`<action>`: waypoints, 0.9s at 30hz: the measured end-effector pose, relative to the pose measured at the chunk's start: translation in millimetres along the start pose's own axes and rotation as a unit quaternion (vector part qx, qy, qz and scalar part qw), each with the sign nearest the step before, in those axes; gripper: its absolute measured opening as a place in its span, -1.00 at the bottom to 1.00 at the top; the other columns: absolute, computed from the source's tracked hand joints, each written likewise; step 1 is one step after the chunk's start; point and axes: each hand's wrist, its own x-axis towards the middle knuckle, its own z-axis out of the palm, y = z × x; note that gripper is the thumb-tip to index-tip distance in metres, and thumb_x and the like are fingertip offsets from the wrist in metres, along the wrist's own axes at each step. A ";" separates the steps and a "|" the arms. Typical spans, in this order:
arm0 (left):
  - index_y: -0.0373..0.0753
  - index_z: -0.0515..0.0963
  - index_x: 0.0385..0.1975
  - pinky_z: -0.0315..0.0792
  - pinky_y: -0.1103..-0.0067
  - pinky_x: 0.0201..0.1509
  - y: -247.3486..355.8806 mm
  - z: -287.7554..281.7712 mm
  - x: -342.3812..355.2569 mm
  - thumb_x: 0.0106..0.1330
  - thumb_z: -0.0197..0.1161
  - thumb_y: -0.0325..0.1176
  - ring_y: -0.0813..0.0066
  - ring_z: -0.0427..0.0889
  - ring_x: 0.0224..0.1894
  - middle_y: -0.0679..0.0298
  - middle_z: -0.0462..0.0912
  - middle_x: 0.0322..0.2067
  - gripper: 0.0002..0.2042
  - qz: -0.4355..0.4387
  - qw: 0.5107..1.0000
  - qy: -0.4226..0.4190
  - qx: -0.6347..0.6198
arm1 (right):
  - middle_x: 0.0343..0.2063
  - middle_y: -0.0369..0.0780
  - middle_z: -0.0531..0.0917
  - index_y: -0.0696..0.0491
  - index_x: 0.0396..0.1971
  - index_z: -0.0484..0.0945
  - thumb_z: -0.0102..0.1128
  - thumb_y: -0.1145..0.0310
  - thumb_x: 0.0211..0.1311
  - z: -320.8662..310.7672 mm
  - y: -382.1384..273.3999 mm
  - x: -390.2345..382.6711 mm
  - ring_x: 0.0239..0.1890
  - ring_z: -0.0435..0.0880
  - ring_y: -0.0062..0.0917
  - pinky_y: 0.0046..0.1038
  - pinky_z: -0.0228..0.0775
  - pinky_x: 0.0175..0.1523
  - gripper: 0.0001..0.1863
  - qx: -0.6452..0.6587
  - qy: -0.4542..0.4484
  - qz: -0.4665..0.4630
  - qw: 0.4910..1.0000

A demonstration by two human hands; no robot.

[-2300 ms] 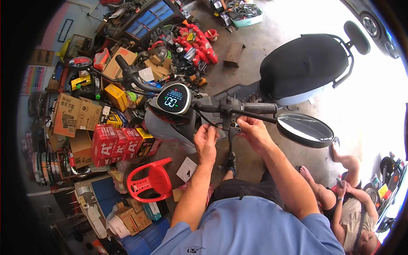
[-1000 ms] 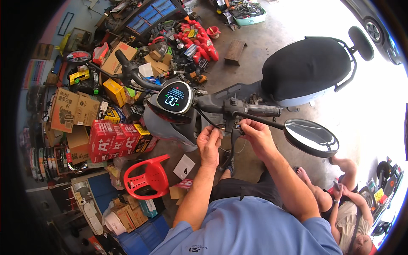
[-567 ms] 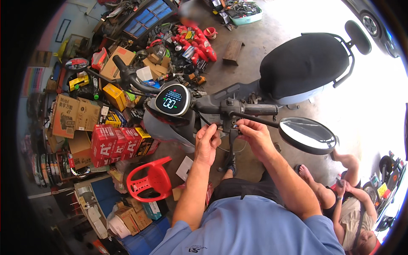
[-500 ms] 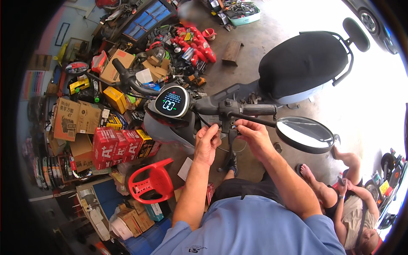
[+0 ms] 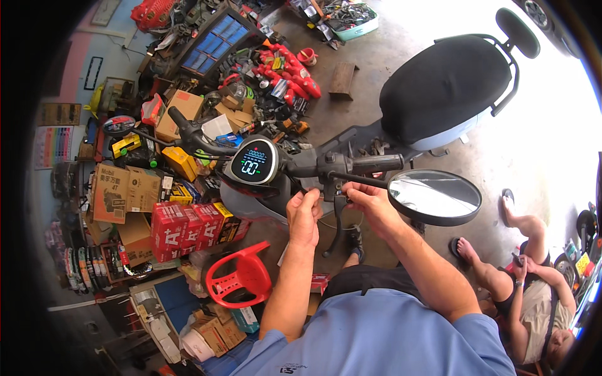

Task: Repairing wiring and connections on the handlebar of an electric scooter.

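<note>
A grey scooter stands before me, its round display lit and its black seat off to the right. My left hand is closed in a pinch below the handlebar, on the end of what looks like a thin dark cable. Close beside it, my right hand pinches at the pivot of the black brake lever; whatever lies between those fingertips is too small to make out. The lever points down toward me. Just above my right hand are the handlebar grip and the round mirror.
Red boxes, cardboard cartons and loose parts crowd the left side. A red plastic chair stands near my left forearm. At the lower right a person sits with bare legs stretched out. A wooden stool stands beyond the scooter.
The whole view has shifted slightly, and the mirror now appears further left and closer to my right hand. Both hands keep their pinches by the lever pivot.
</note>
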 end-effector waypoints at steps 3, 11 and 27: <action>-0.17 0.46 -0.45 0.09 0.74 -0.57 1.2 1.5 -0.6 0.22 0.16 -0.39 0.76 0.22 -0.63 0.50 0.33 -0.62 -0.95 0.002 1.000 0.007 -0.006 | -0.22 -0.36 0.62 0.07 -0.17 0.58 0.15 0.37 0.24 -1.4 4.7 -0.2 -0.16 0.54 -0.71 -0.56 0.41 -0.06 -0.80 0.012 -0.014 -0.007 1.000; -0.16 0.47 -0.45 0.09 0.76 -0.55 9.0 3.5 0.2 0.21 0.20 -0.37 0.77 0.27 -0.59 0.49 0.39 -0.59 -0.93 -0.041 0.999 -0.017 0.008 | -0.18 -0.32 0.61 0.13 -0.12 0.56 0.14 0.40 0.24 -2.4 6.4 -2.5 -0.18 0.55 -0.70 -0.57 0.42 -0.04 -0.77 0.029 -0.020 -0.002 0.999; -0.19 0.48 -0.45 0.14 0.73 -0.50 1.5 2.4 1.5 0.20 0.21 -0.39 0.75 0.27 -0.59 0.49 0.40 -0.60 -0.93 0.007 1.000 -0.005 -0.009 | -0.16 -0.29 0.61 0.15 -0.07 0.54 0.14 0.46 0.24 3.3 -1.7 -10.1 -0.19 0.57 -0.67 -0.56 0.45 -0.05 -0.74 0.048 -0.033 0.002 0.998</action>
